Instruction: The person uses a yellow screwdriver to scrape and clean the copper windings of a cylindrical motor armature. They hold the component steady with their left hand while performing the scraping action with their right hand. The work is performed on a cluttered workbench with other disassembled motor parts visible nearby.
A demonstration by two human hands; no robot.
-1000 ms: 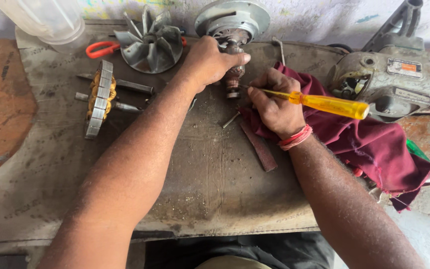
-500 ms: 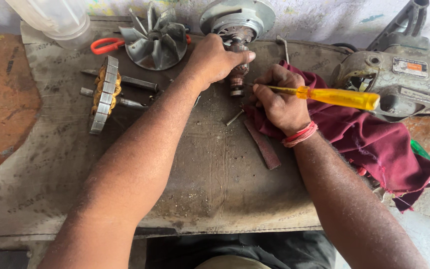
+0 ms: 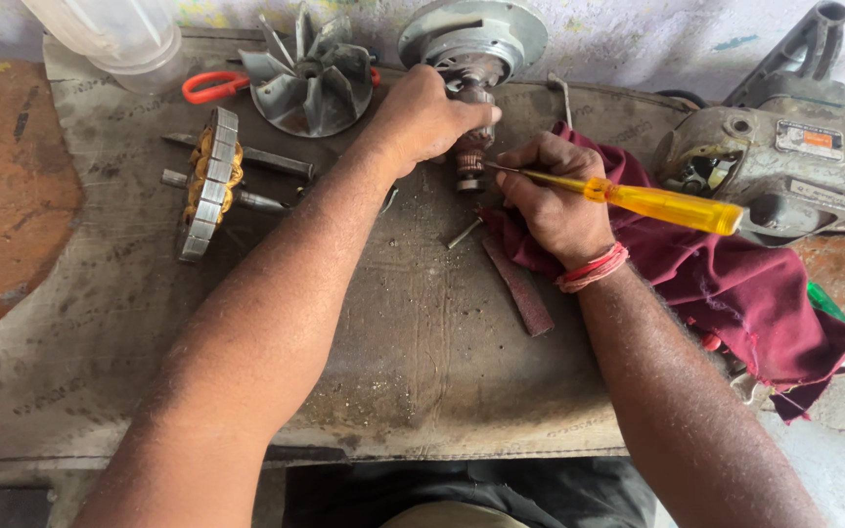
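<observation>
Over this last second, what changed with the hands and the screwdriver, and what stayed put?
Little changed. The right hand tilted the yellow-handled screwdriver slightly, its handle end now a bit lower, tip still at the motor armature. The left hand keeps gripping the armature. The fan impeller, stator, maroon cloth and grey motor housing lie as before.

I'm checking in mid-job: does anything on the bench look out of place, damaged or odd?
Nothing looks spilled or broken. The left hand grips the motor armature; the right hand holds the yellow-handled screwdriver with its tip at it. Parts lie loose: a fan impeller, a stator, a small pin. The maroon cloth hangs over the edge.
</observation>
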